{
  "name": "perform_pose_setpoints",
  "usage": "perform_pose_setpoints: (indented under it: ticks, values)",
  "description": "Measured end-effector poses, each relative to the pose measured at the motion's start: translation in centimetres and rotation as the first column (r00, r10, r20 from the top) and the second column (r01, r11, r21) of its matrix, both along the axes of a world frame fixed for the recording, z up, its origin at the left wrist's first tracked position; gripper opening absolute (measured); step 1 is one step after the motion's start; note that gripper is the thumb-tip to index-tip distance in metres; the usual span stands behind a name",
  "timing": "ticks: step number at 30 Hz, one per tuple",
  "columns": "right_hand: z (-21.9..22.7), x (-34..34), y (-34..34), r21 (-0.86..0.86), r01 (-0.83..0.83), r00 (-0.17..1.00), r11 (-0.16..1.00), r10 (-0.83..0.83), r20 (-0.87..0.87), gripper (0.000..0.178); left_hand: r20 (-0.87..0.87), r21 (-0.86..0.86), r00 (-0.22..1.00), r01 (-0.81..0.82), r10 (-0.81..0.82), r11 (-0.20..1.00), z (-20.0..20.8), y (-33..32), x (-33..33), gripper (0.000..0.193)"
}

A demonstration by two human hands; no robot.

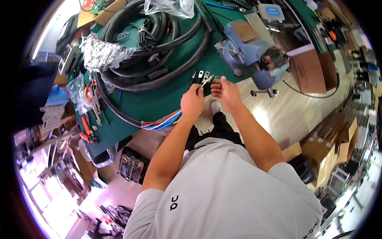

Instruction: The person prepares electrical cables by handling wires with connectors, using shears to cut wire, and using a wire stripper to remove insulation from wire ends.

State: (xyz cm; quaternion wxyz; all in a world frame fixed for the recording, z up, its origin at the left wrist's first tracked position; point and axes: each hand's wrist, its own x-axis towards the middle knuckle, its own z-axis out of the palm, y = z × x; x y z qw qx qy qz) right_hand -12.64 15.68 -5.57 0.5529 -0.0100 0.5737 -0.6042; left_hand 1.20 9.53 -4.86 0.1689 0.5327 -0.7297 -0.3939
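Observation:
My left hand [192, 102] is closed on a thin pale wire [207, 81] whose end sticks out past the fingertips. My right hand [227, 93] is beside it, fingers curled and thumb pressed in; what it pinches is too small to make out. Just beyond the fingers, several flat metal cable lugs [200, 74] with black sleeves lie at the bench edge. A bundle of blue, white, red and yellow wires [169, 121] fans out of a thick black cable [119, 113] and passes behind my left forearm.
Coils of black cable [175, 77] cover the green bench [115, 137], with crumpled foil [101, 53] on them. Pliers [94, 95] and orange-handled cutters [85, 125] lie at the left. A blue-grey bench machine [248, 49] stands at the right, near an open cardboard box [308, 73].

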Motion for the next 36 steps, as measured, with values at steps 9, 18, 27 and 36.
perform_pose_setpoints:
  ticks: [9,18,27,36]
  values:
    - [-0.3,-3.1,1.6,0.022,-0.386,0.92,0.922,0.387,-0.059,0.026,0.008,0.091,0.992,-0.127,0.127,0.988,1.3,0.5,-3.9,0.015]
    - [0.6,-4.9,-0.2,-0.057,-0.66,0.243,0.749,0.142,-0.96,0.023,-0.147,0.044,0.986,-0.068,0.074,0.997,0.9,1.9,-3.2,0.015]
    - [1.1,-6.7,0.8,0.153,-0.819,-0.054,0.552,0.191,-0.98,0.008,0.032,-0.142,0.992,0.122,-0.118,0.982,2.5,4.8,-1.2,0.029]
    - [0.2,-6.5,2.3,0.185,-0.859,-0.061,0.477,0.262,-0.963,0.008,-0.2,0.063,0.162,-0.982,0.966,0.177,-4.6,7.3,11.0,0.046]
